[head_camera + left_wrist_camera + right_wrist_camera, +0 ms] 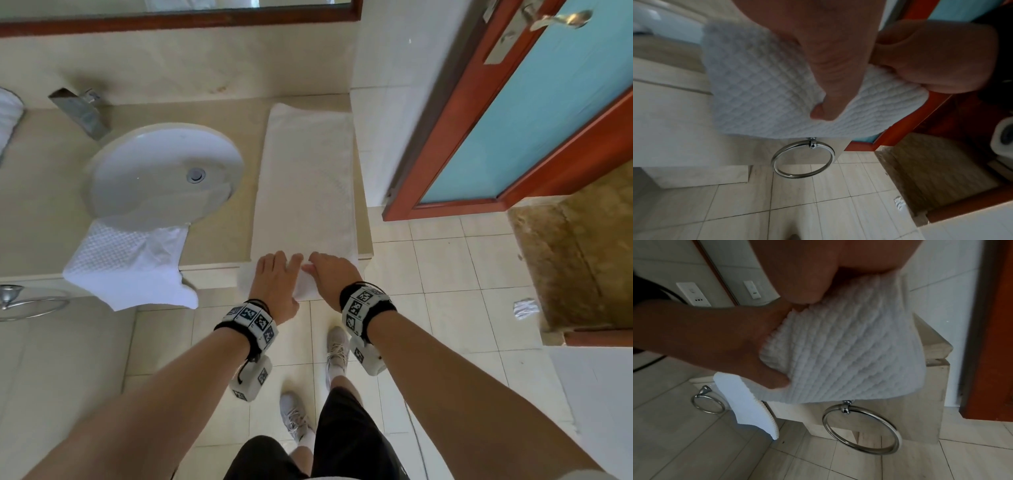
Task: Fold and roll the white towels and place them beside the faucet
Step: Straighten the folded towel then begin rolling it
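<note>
A long white waffle towel (305,178) lies folded in a strip on the counter (41,226), right of the sink (113,164). Its near end hangs over the counter's front edge. My left hand (278,274) and right hand (329,270) grip that end side by side. In the left wrist view my thumb (830,91) presses under the towel (756,91). In the right wrist view my right hand (803,293) pinches the bunched towel (849,353). A second white towel (126,260) drapes over the counter edge by the sink. The faucet (80,109) stands at the back left.
More white towelling (8,116) lies at the far left edge of the counter. Metal towel rings (861,428) hang on the cabinet front below the counter. A white wall (387,120) bounds the counter on the right, with an orange-framed door (513,120) beyond. Tiled floor lies underfoot.
</note>
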Motion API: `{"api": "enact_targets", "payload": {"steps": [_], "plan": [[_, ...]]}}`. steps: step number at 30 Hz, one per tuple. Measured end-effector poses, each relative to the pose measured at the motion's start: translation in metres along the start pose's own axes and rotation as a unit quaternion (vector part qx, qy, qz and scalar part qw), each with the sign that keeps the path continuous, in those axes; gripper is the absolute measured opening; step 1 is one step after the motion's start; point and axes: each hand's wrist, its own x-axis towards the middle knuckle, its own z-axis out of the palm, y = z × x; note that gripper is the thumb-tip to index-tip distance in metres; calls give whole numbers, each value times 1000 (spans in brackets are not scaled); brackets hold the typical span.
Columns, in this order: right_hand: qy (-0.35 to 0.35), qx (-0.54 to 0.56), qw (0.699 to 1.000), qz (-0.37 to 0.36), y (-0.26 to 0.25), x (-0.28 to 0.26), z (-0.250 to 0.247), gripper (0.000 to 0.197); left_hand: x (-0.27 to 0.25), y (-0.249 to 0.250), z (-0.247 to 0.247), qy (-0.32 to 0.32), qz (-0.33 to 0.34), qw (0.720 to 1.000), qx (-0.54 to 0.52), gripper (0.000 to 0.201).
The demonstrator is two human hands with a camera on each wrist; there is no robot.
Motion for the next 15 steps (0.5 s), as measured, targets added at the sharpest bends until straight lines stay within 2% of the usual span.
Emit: {"api": "enact_targets", "payload": {"steps": [4,6,9,11,13,15], "plan": [[-7,21,1000,19,9,-7,1,34,12,7,-6,-72,-10,997,13,69],[-37,-2,999,12,14,-10,4,47,18,6,-5,-98,-4,995,0,65],[-88,-94,992,-9,23,-7,12,70,23,4,-3,-108,10,994,-30,66],[-70,-119,990,-14,27,-3,15,65,24,2,-4,-80,16,996,-31,64],[-54,-107,993,-7,28,1,16,60,22,-1,-1,-18,24,999,-20,58],[-51,-111,993,0,30,6,16,57,21,-5,8,41,15,997,-63,52]]}}
